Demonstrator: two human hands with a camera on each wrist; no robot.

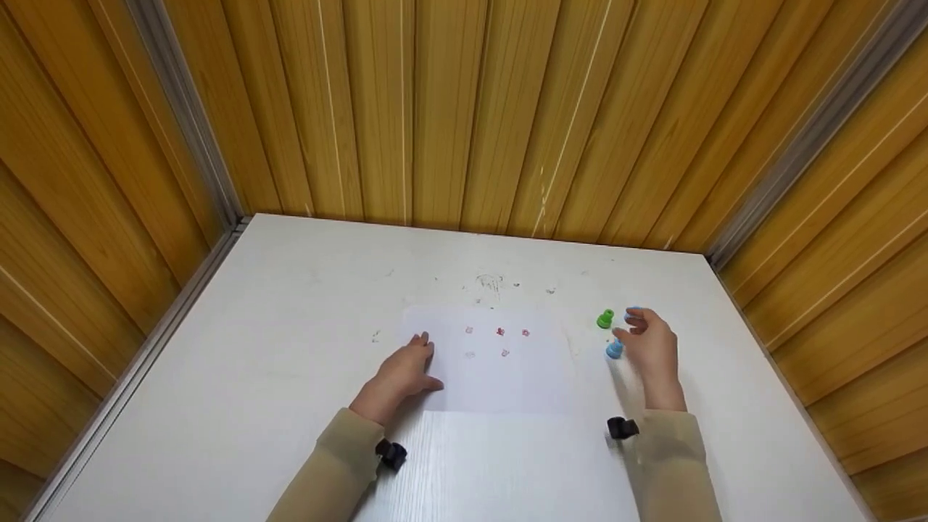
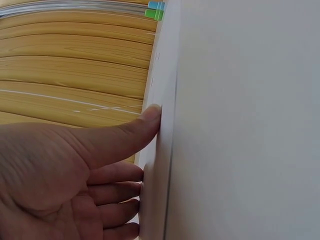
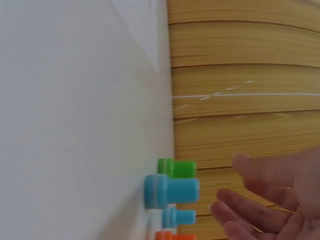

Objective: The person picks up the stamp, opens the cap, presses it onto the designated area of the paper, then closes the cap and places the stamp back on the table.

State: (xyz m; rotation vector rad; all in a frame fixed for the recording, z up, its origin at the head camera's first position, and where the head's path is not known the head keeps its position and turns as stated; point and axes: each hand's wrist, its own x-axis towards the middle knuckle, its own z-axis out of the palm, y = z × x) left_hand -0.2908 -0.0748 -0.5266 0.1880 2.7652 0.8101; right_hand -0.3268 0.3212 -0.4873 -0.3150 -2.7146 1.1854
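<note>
A white sheet of paper [image 1: 500, 388] lies on the table with several small reddish flower prints in two rows. My left hand [image 1: 402, 370] rests on its left edge, fingers and thumb spread. Over at the right, my right hand [image 1: 650, 348] hovers beside some small toy stamps, thumb and fingers apart with nothing between them. Nearest to it is a light blue stamp [image 3: 172, 191], upright on the table. A green stamp [image 1: 605, 319] stands just behind. The right wrist view also has a second blue stamp [image 3: 179, 217] and an orange stamp [image 3: 175, 235]; the hand hides the orange one in the head view.
The white table [image 1: 217, 406] bears dark smudges [image 1: 489, 283] beyond the paper. Wood-patterned panels [image 1: 449, 109] close off the back and both sides, with grey metal posts at the corners. Each sleeve carries a black wrist device [image 1: 622, 428].
</note>
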